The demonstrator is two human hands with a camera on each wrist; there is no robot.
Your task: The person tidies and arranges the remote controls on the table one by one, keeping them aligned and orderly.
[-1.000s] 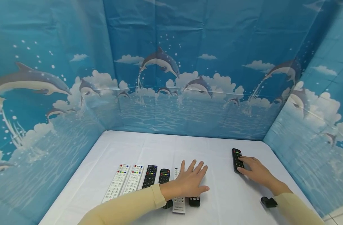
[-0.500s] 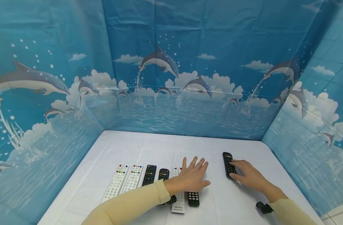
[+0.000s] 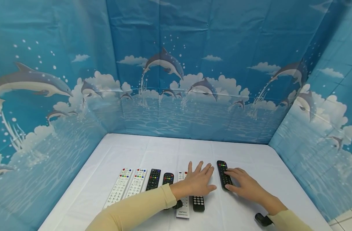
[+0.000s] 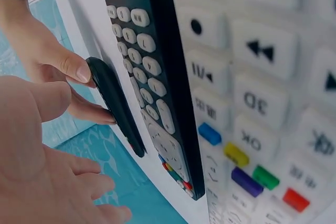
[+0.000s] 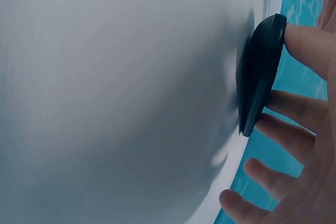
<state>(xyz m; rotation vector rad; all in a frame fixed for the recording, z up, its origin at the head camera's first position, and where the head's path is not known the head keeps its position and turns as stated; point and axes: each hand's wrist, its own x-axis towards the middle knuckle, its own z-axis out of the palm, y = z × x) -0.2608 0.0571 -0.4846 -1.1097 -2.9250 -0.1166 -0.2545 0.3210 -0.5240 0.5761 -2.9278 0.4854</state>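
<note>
My left hand (image 3: pixel 197 183) spreads its fingers flat above the right end of a row of remote controls. It partly hides a white remote (image 3: pixel 182 210) and a black remote (image 3: pixel 198 204) with pale buttons, also large in the left wrist view (image 4: pixel 142 61). Farther right, my right hand (image 3: pixel 246 186) touches the upper face of another black remote (image 3: pixel 223 173) with thumb and fingertips. Extended fingers (image 5: pixel 294 135) press along that remote (image 5: pixel 260 77) in the right wrist view, with two fingers off it. This remote lies slightly tilted, close over the white cloth.
Left of my hand, the row holds two white remotes (image 3: pixel 118 189) (image 3: pixel 136 184), a black remote (image 3: pixel 153 179), and a black one (image 3: pixel 168 178) partly under my left sleeve. A white cloth (image 3: pixel 164 150) covers the table. Blue dolphin-print sheets (image 3: pixel 193 122) enclose the back and sides.
My right hand has slid the black remote leftward and a little nearer, toward the row. My left hand has shifted slightly up and stays spread over the same remotes.
</note>
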